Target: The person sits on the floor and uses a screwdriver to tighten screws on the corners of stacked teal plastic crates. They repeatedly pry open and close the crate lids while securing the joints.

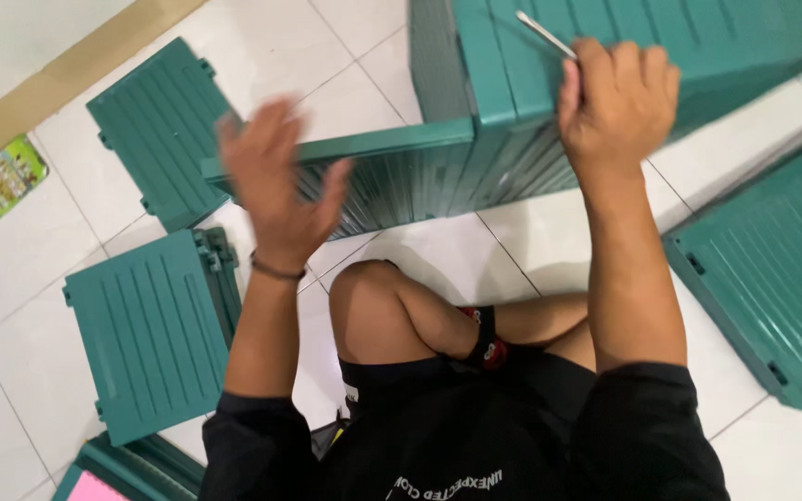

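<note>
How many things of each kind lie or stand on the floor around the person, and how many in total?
Loose green ribbed panels: 3, upper left, lower left, right
Half-built green box: 1
Thin metal rod in the right hand: 1
Colourful booklet: 1
Total: 6
The left hand is open, holding nothing.

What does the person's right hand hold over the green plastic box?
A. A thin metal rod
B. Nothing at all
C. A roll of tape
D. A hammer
A: the right hand is closed around a thin metal rod that sticks out over the top of the green plastic box.
</note>
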